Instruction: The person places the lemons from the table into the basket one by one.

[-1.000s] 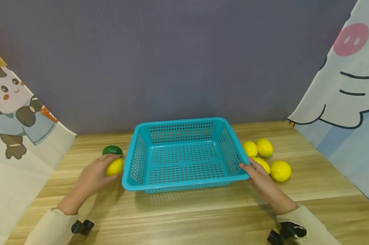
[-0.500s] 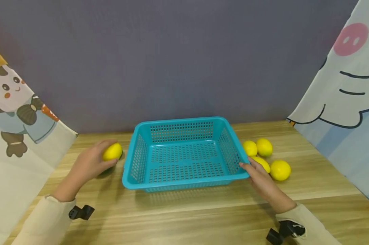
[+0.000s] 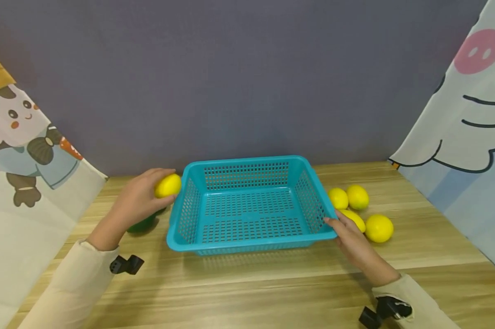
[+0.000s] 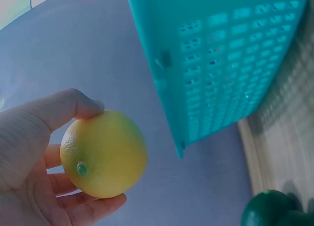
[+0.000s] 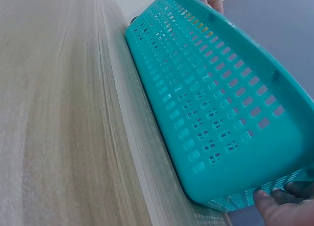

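My left hand holds a yellow lemon in the air, just outside the left wall of the teal perforated basket. In the left wrist view the thumb and fingers curl round this lemon, with the basket wall close beside it. A dark green fruit lies on the table below that hand, partly hidden by it. My right hand grips the basket's front right corner, thumb on the rim. Its fingertips show under the corner in the right wrist view. Nothing lies in the basket.
Several lemons lie on the wooden table right of the basket: two at the back, one in front, one partly behind my right hand. Cartoon-print cloths stand at the left and right; a grey wall closes the back.
My left hand has lifted the lemon off the table and carried it up and right, toward the basket's left rim. The green fruit stayed put. The right hand has kept its hold.
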Available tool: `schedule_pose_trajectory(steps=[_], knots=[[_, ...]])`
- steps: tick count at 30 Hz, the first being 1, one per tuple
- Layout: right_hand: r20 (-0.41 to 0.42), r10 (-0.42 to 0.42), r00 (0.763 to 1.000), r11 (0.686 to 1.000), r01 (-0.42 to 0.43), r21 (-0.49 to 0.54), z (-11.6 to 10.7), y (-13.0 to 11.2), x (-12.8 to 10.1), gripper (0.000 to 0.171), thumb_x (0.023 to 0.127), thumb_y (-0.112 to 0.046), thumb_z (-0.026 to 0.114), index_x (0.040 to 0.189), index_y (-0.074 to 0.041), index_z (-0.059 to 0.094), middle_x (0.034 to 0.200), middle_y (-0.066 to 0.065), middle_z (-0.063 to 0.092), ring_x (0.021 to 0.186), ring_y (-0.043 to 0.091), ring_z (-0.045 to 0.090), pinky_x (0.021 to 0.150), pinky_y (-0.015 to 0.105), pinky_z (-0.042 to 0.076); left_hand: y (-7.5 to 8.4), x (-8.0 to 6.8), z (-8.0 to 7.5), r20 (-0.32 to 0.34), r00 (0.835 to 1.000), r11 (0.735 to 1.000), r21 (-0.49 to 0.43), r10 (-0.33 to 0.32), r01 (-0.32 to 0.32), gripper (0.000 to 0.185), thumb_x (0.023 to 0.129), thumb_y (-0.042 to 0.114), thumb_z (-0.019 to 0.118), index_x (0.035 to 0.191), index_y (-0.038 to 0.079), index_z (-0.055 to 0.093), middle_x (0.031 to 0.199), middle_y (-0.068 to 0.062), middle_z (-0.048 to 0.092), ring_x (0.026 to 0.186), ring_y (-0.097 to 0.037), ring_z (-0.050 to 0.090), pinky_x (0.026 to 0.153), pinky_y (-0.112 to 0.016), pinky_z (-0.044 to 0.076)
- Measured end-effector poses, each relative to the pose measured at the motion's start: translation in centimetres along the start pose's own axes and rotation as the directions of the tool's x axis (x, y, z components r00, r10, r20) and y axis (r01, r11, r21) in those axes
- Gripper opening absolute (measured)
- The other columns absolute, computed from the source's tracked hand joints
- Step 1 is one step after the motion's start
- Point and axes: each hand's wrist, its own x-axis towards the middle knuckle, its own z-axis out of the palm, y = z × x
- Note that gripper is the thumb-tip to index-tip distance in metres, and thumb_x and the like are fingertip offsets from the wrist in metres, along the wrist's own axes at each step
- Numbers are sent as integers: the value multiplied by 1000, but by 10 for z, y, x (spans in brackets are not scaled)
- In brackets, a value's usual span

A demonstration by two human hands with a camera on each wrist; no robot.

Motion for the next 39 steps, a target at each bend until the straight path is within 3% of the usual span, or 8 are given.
schedule_pose_trajectory(steps=[9, 15, 20, 31, 36, 39], knots=[[8, 1, 1000, 1000, -2, 28, 1, 3, -3, 56, 100, -17, 37, 143, 14, 17, 143, 36, 22, 107, -4, 50, 88, 13, 45, 11, 16, -3, 16, 1000, 1000, -13, 19, -19, 56, 83, 22, 68, 133, 3, 50, 130, -19, 53, 100, -33, 56, 75, -46, 49], [-17, -13, 1000, 999, 13, 42, -1, 3, -3, 55, 100, -16, 38, 142, 15, 21, 129, 9, 48, 105, -1, 53, 87, 14, 47, 21, 29, -4, 40, 999, 999, -34, 34, -32, 56, 85, 22, 67, 135, 5, 49, 131, -17, 52, 100, -31, 56, 75, -44, 49], [-18, -11, 1000, 999, 12, 46, -2, 4, -2, 55, 100, -16, 37, 143, 14, 19, 123, -6, 52, 105, -2, 53, 86, 14, 47, 29, 39, -1, 51, 998, 998, -53, 35, -32, 56, 85, 22, 66, 136, 6, 49, 132, -15, 52, 100, -30, 55, 75, -43, 50], [-16, -22, 1000, 999, 23, 35, -2, 3, -1, 54, 100, -17, 37, 143, 12, 21, 124, -6, 51, 105, -1, 52, 87, 13, 47, 38, 64, 13, 74, 995, 993, -107, 60, -52, 57, 84, 23, 68, 135, 7, 50, 133, -15, 52, 104, -31, 54, 76, -42, 50], [-7, -21, 1000, 1000, 21, 17, -1, 3, -1, 55, 100, -18, 36, 144, 11, 20, 132, 10, 44, 106, -1, 51, 88, 13, 46, 41, 73, 20, 90, 994, 989, -137, 59, -46, 57, 83, 24, 68, 135, 8, 51, 132, -13, 53, 105, -29, 54, 77, -41, 49], [-6, -17, 1000, 1000, 17, 15, -1, 4, -1, 55, 101, -18, 36, 144, 11, 20, 132, 12, 44, 106, -1, 51, 87, 13, 47, 45, 78, 23, 103, 993, 988, -146, 58, -42, 57, 83, 24, 68, 135, 9, 51, 132, -12, 53, 104, -28, 54, 77, -40, 49]])
